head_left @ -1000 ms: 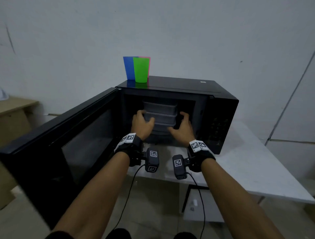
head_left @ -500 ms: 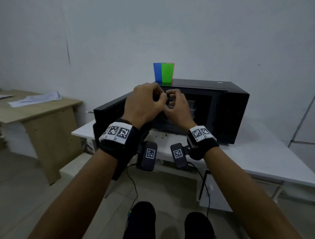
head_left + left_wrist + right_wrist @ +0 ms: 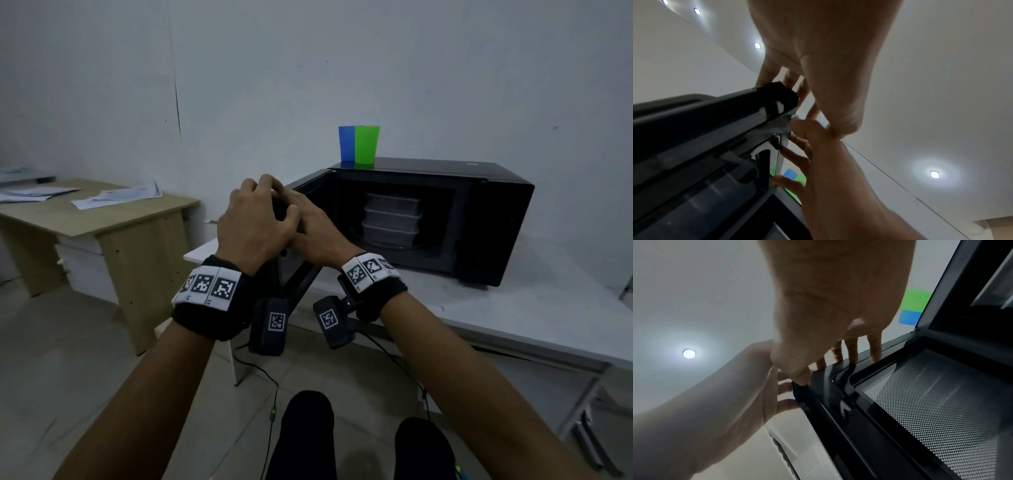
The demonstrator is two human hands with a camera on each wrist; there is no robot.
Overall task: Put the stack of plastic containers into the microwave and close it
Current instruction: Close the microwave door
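The black microwave [image 3: 496,222] stands open on a white table [image 3: 513,308]. Inside its cavity sits a stack of three clear plastic containers [image 3: 392,219], with no hand on it. The door [image 3: 318,181] is swung out to the left. My left hand [image 3: 257,219] curls over the door's outer top corner [image 3: 777,91]. My right hand [image 3: 318,233] sits beside it, with its fingers [image 3: 853,353] over the door's top edge and its thumb on the inner face. In the right wrist view the door's mesh window [image 3: 920,402] fills the lower right.
A blue cup [image 3: 346,144] and a green cup [image 3: 366,144] stand on the microwave's top at its back left. A wooden desk [image 3: 102,212] with papers stands to the left. My knees show at the bottom above the tiled floor.
A second ago both hands held the stack inside the cavity. They have let go, drawn back and taken the door's outer edge. My head has moved back and left.
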